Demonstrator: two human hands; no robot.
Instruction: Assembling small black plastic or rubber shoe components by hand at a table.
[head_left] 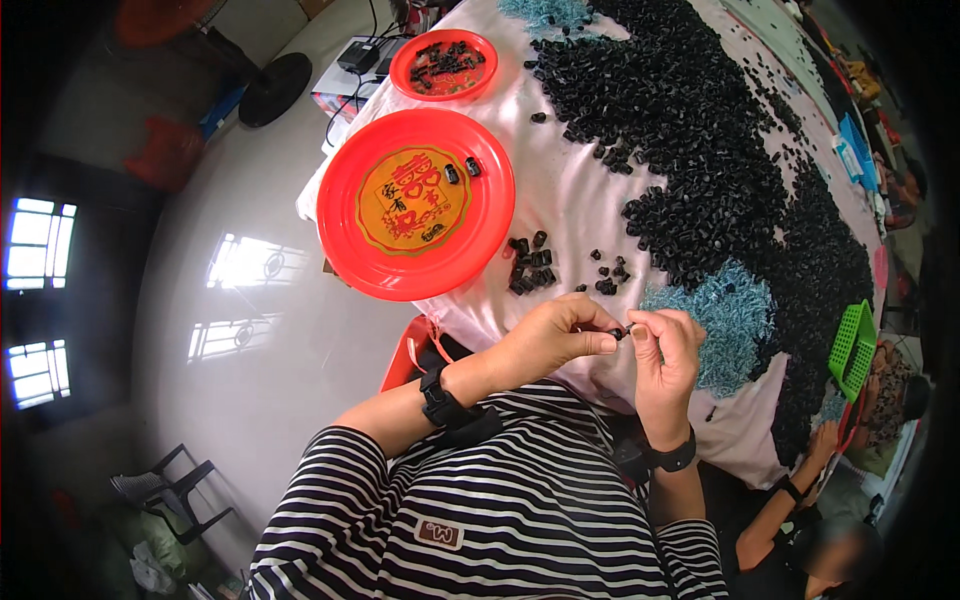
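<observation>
My left hand [555, 338] pinches a small black plastic piece [617, 333] between thumb and fingertips, just over the table's near edge. Against it, the thumb and forefinger of my right hand [668, 358] are pressed together; whatever they hold is too small to make out. Beyond my hands lie a small cluster of tiny black parts [607, 275] and a group of larger black pieces [530, 265]. A heap of small blue-and-silver parts [722, 325] spreads beside my right hand.
A large red plate [345, 225] with a few black pieces and a smaller red bowl [402, 65] stand on the left. Black parts [690, 130] cover much of the pale tablecloth [575, 190]. At right are a green basket [851, 350] and another person's arm [770, 530].
</observation>
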